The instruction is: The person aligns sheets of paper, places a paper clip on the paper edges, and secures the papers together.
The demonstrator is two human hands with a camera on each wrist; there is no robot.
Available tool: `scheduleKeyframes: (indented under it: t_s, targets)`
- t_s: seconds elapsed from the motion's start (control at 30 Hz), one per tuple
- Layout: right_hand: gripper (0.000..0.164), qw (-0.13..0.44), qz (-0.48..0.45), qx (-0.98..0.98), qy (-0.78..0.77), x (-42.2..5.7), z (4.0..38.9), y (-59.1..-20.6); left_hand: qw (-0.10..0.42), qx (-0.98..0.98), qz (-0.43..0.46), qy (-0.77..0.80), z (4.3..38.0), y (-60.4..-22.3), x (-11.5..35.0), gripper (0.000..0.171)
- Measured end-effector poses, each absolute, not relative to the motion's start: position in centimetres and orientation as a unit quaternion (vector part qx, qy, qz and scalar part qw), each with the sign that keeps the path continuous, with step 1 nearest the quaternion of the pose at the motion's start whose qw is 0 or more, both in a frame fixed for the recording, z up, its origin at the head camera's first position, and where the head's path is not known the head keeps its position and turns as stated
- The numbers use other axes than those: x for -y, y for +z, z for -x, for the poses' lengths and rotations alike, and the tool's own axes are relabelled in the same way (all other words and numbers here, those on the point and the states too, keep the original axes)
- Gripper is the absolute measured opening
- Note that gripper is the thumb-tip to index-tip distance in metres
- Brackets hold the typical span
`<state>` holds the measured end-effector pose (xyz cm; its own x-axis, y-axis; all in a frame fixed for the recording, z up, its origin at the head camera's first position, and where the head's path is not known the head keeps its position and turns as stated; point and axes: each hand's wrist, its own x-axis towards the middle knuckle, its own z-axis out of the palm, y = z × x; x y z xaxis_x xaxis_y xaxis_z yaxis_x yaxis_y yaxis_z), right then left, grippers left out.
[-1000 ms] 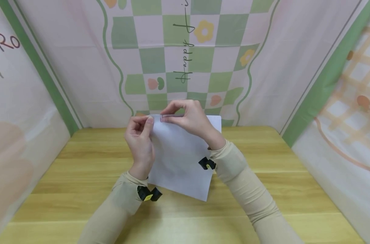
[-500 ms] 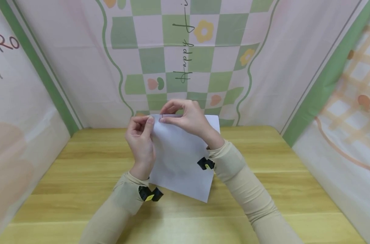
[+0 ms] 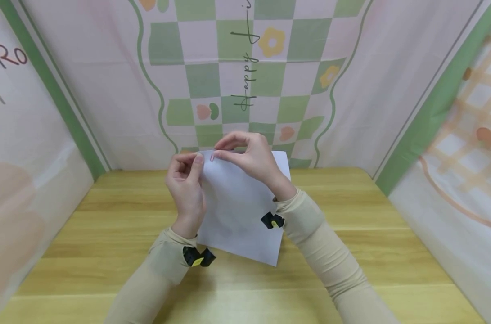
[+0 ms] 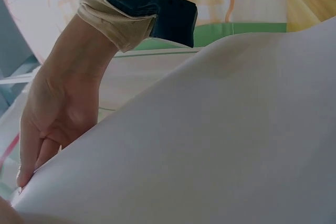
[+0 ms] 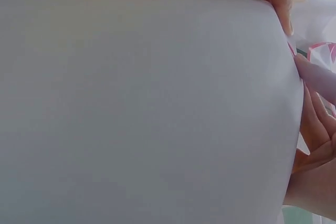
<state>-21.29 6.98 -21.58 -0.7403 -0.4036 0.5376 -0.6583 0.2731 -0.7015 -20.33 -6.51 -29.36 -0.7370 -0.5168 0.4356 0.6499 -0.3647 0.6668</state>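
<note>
A white sheet of paper [image 3: 241, 211] is held up in front of me, its lower corner hanging toward the table. My left hand [image 3: 186, 189] pinches its top left corner between thumb and curled fingers. Close beside it, my right hand [image 3: 253, 157] pinches a small pink paper clip [image 3: 212, 157] at the sheet's top edge. A loop of the clip shows on the near face; the rest is hidden by the thumb and fingers. In the right wrist view a pink sliver of the clip [image 5: 291, 49] shows at the paper's edge by the right thumb [image 5: 315, 77].
Beneath the hands lies a wood-grain table [image 3: 107, 234]. A printed cloth backdrop [image 3: 233, 76] with green checks rises behind it, and cloth walls stand at both sides. Each sleeve carries a small black wrist camera [image 3: 198, 257].
The right thumb has shifted slightly up toward the paper's edge, uncovering a loop of the clip. The sheet's top right corner has drifted a little left. My left hand stays in place.
</note>
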Motion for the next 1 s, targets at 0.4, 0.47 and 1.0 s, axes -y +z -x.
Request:
scheduleKeyframes:
  t_s: [0.4, 0.47, 1.0]
  targets:
    - [0.01, 0.131, -0.343, 0.782, 0.505, -6.9, 21.4, -21.8, 0.357, 0.435, 0.079, -0.823, 20.4, -29.5, 6.4, 0.011]
    - [0.01, 0.131, -0.345, 0.782, 0.502, -6.9, 21.6, -21.9, 0.357, 0.439, 0.078, -0.821, 20.4, -29.5, 6.4, 0.011]
    - [0.01, 0.161, -0.384, 0.766, 0.489, -7.7, 24.1, -24.3, 0.364, 0.434, 0.08, -0.82, 20.2, -29.4, 6.0, 0.012]
